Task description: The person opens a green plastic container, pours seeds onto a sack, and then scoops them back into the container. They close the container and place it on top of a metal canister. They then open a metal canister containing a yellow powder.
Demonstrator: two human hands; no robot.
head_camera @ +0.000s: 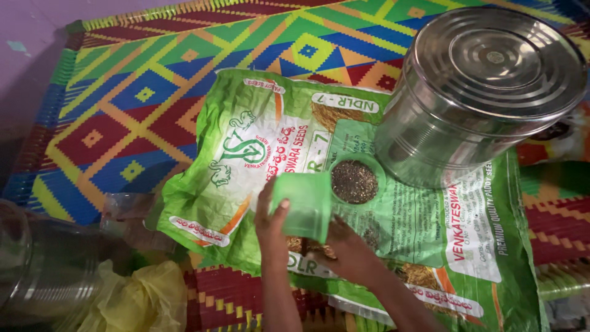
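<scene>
My left hand (270,222) grips a translucent green plastic cup (303,205), tilted on its side above a green printed sack (258,154) that lies flat on a woven mat. My right hand (347,249) rests on the sack just under the cup, fingers curled over a small scatter of dark seeds. Right beside the cup sits a round green lid or bowl (354,181) filled with small dark seeds. A large lidded steel canister (473,92) stands on the sack's far right corner.
The colourful patterned mat (123,117) covers the floor. A clear plastic jar (43,264) lies at the near left, with a crumpled yellow plastic bag (138,298) beside it. A purple wall (31,37) borders the mat's far left.
</scene>
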